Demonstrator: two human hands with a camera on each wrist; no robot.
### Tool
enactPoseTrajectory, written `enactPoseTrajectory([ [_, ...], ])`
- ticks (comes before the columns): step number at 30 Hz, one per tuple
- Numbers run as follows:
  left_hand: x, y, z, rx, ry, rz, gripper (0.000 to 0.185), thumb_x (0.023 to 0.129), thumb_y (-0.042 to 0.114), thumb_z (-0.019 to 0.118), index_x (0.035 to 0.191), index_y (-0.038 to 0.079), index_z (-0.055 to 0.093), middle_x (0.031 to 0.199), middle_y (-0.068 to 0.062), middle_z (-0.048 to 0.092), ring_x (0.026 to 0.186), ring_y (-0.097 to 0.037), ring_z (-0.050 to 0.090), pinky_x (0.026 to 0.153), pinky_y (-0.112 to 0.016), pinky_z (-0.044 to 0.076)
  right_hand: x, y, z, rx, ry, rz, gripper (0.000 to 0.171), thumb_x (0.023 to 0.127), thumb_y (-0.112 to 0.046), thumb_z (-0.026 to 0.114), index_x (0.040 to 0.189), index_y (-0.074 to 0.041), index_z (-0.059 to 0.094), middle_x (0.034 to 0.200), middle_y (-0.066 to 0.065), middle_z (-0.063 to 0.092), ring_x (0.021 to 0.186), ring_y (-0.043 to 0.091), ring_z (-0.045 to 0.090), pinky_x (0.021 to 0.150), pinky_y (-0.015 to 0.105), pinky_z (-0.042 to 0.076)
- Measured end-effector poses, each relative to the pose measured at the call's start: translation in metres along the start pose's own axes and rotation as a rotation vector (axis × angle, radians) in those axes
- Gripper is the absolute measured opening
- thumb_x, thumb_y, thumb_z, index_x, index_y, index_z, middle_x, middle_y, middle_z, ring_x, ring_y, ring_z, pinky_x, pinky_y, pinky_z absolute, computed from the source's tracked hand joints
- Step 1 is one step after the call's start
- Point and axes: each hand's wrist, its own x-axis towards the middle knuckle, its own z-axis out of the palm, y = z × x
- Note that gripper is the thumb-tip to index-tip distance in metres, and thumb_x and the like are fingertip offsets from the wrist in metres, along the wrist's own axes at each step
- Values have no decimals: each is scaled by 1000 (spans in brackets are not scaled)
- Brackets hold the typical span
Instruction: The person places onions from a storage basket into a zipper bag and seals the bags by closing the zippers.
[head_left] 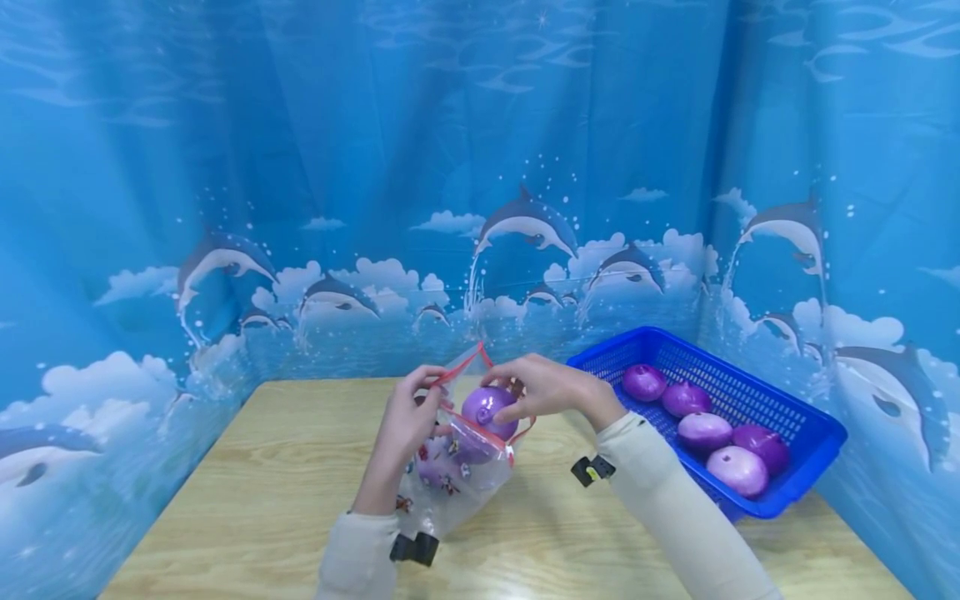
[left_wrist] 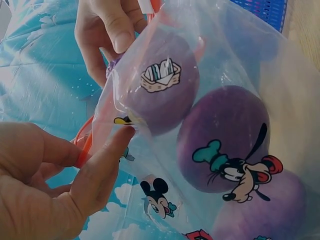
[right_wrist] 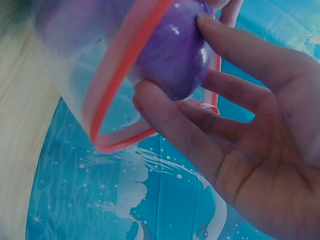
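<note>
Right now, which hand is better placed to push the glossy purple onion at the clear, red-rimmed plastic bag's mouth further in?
Probably the right hand: it grips the onion at the mouth of the bag, while the left hand pinches the red rim.

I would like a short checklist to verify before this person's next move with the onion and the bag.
1. Bag open: ok, its red-edged mouth is parted.
2. Left hand steadying the bag: ok, it pinches the rim.
3. Right hand on the onion: ok, it holds it at the mouth.
4. Onion fully inside: not ok, only partly in.
5. Bag bottom undamaged: cannot tell.
6. Basket upright: ok, with five onions inside.
</note>
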Motion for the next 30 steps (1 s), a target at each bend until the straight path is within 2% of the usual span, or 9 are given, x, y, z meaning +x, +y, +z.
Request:
enactPoseTrajectory([
  [4, 0, 0, 0, -9, 4, 0, 32, 107, 9, 44, 134, 13, 62, 121, -19, 60, 88, -24, 69, 66, -34, 67, 1, -2, 3, -27, -11, -19, 54, 91, -21, 79, 141, -10, 61, 122, 8, 72, 105, 19, 70, 80, 24, 64],
  [7, 0, 1, 0, -10, 17, 3, 32, 107, 10, 45, 133, 13, 62, 119, -19, 60, 87, -24, 69, 65, -34, 67, 3, -4, 6, -29, -10, -34, 51, 91, -18, 80, 137, -8, 63, 122, 10, 72, 102, 21, 74, 80, 25, 65],
  [13, 1, 1, 0, -7, 49, -5, 30, 107, 10, 47, 131, 13, 63, 117, -18, 61, 89, -24, 69, 65, -34, 67, 9, -6, 14, -76, 5, -17, 43, 89, -20, 82, 129, -11, 66, 118, 12, 74, 87, 16, 75, 72, 23, 64],
  [18, 0, 3, 1, -12, 54, -3, 30, 107, 10, 46, 132, 13, 63, 116, -18, 61, 89, -24, 69, 65, -34, 68, 13, -8, 20, -82, 2, -1, 40, 90, -22, 81, 127, -14, 67, 115, 9, 75, 85, 14, 74, 69, 21, 63],
  [23, 0, 4, 0, -21, 56, -2, 30, 107, 10, 46, 131, 13, 63, 116, -17, 61, 88, -23, 68, 66, -34, 68, 16, -9, 24, -88, 0, -25, 37, 90, -23, 81, 124, -15, 68, 112, 8, 75, 81, 14, 75, 70, 21, 63],
  [30, -1, 1, 0, -36, 58, 19, 30, 106, 7, 44, 129, 9, 63, 116, -20, 61, 90, -26, 69, 66, -36, 68, 20, -7, 27, -59, 6, -104, 23, 91, -12, 78, 113, -10, 73, 110, 8, 76, 95, 20, 76, 77, 19, 64],
])
